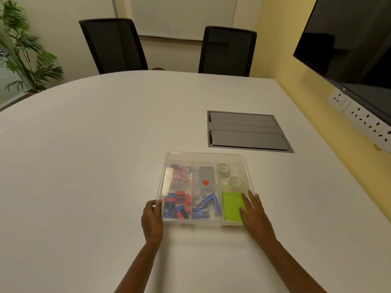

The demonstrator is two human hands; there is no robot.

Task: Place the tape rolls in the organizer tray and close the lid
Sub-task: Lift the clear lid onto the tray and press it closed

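Flattened, our right hand (252, 214) presses the clear lid (206, 159) at its near-right corner; our left hand (152, 216) pinches the organizer tray (160, 187) edge, steadying it. Both tape rolls (224, 169) sit inside, far-right compartment. Lid looks seated.

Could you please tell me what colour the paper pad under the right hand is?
Bright lime green; the paper pad shows clearly in the head view.

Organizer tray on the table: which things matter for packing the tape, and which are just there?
Part of the job: organizer tray, clear lid, two tape rolls, left hand, right hand.

Just lying about: paper clips, green notes, chairs.
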